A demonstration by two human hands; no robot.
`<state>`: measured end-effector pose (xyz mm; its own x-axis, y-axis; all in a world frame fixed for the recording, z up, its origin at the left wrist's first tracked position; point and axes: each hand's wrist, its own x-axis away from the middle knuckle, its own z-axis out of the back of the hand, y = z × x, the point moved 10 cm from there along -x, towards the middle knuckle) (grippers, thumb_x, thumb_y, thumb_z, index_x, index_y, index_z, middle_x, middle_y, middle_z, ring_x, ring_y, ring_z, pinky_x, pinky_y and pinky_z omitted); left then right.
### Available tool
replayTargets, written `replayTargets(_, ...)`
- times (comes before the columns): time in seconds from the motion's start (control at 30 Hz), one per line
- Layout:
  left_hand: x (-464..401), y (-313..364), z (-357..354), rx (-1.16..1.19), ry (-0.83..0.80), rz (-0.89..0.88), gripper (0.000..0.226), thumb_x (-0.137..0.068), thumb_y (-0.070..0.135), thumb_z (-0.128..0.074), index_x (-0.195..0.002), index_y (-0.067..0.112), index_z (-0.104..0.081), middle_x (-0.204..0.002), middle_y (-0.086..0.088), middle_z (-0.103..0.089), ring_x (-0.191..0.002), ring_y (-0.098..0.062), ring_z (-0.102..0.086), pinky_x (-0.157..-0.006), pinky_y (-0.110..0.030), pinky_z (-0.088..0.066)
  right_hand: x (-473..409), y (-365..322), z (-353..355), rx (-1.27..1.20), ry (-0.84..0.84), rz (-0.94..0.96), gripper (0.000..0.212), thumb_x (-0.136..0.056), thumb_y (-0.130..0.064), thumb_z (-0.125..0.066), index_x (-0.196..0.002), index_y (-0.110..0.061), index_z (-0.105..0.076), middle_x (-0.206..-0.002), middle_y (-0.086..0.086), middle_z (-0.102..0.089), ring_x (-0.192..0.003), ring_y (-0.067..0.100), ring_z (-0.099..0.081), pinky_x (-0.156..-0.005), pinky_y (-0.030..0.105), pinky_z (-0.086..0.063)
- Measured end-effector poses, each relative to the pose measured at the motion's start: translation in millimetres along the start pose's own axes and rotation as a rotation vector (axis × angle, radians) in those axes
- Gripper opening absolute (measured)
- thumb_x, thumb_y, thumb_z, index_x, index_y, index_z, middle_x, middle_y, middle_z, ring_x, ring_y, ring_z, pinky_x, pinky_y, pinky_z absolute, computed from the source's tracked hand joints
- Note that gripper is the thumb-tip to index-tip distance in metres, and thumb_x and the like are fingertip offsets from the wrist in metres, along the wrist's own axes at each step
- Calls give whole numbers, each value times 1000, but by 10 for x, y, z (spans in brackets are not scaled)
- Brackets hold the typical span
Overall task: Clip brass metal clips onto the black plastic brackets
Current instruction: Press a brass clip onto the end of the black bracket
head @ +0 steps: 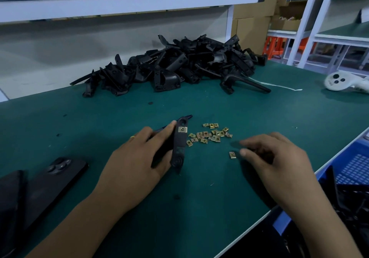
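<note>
- Left-hand grip: fingers and thumb curled round a black bracket, held upright off the green bench; one brass clip sits seated near its top.
- Right hand: fingers loosely curled, holding nothing, fingertips just beside a single loose clip.
- Scattered brass clips lie between the hands, slightly farther back.
- Bracket pile at the bench's far edge.

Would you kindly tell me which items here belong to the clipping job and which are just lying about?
Job: held bracket in left hand, fitted clip, loose clips, single clip, bracket pile.
Lying about: phone, white controller, blue basket.
</note>
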<state>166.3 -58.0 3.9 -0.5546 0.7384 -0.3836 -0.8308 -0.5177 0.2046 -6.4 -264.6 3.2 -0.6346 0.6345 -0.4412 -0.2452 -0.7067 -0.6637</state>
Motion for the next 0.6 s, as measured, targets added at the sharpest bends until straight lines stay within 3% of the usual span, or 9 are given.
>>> replayTargets(0.17,0,-37,-50,-3,-35,21,68,-92,62,-36,-158,51,-22,-107,19,-45,-93,-12,-54,-75,-33,-51,4,-42,-190,83,-88,12,8,-87,-25,-80,-94,-29,-79,-88,-6,-59,-80,7,-57,-67,16,-37)
replayTargets(0.3,-10,-45,-52,-16,-23,26,67,-93,62,-36,-158,51,-24,-108,20,-45,-93,-12,-53,-74,-30,-46,22,-66,-212,66,-147,34,23,-83,-20,-83,-80,-33,-65,-82,-11,-58,-82,1,-55,-66,10,-37)
replayTargets(0.37,-5,-37,-51,-23,-17,20,66,-94,61,-36,-158,50,-25,-107,20,-45,-92,-11,-53,-74,-28,-43,45,-104,-208,-56,-161,43,19,-86,-19,-80,-85,-30,-65,-86,-13,-68,-88,1,-60,-73,12,-41)
replayTargets(0.43,-2,-18,-33,-12,-7,10,66,-94,64,-32,-158,52,-22,-107,21,-44,-90,-9,-50,-73,-27,-43,64,-152,-255,-307,-202,7,14,-90,-16,-75,-92,-26,-66,-91,-9,-74,-90,7,-68,-82,24,-49)
replayTargets(0.5,-1,10,6,20,12,2,67,-93,66,-27,-158,55,-19,-107,22,-43,-88,-5,-47,-74,-25,-44,99,-283,-358,-563,-270,0,13,-91,-9,-74,-91,-21,-68,-83,1,-72,-79,16,-68,-72,33,-54)
replayTargets(0.6,-4,82,41,65,26,-28,66,-95,64,-32,-158,55,-18,-108,23,-43,-88,-4,-45,-74,-26,-46,152,-439,-482,-760,-312,-1,12,-86,-10,-76,-89,-21,-75,-76,3,-64,-62,19,-61,-59,26,-53)
